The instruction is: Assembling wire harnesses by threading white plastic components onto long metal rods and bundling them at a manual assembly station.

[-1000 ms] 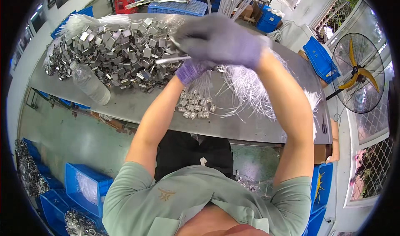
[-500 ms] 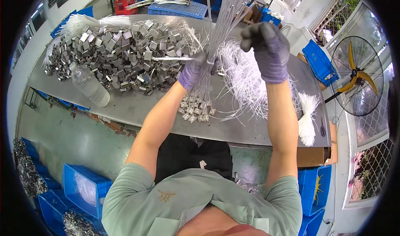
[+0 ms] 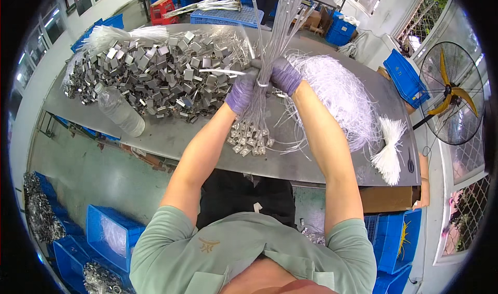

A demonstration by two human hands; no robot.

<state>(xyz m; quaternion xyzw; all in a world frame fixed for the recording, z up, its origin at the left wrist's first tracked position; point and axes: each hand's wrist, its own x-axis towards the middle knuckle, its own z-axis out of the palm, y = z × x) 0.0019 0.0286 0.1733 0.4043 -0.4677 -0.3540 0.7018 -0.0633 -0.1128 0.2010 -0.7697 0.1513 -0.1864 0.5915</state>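
A bundle of thin grey-white cables [image 3: 276, 29] stands upright over the table, its strands fanning out at the top. Small square metal ends [image 3: 250, 139] hang in a cluster at its bottom, at the tabletop. My left hand [image 3: 243, 91], in a grey-purple glove, is closed around the bundle's left side. My right hand [image 3: 285, 75], gloved alike, grips it from the right; its fingertips are partly hidden behind the strands. A white tie band [image 3: 262, 85] circles the cables just below my hands. Another white strip [image 3: 222, 72] sticks out leftward from my left hand.
A heap of grey metal pieces [image 3: 171, 76] covers the table's left part, beside a clear plastic bottle [image 3: 120, 111]. Loose white strands [image 3: 340, 97] lie to the right, then a bunch of white ties [image 3: 388, 151]. A fan [image 3: 449, 92] stands at the right edge.
My right hand has come down and left from above the loose white strands to the cable bundle and closed on it. My left hand stays on the bundle.
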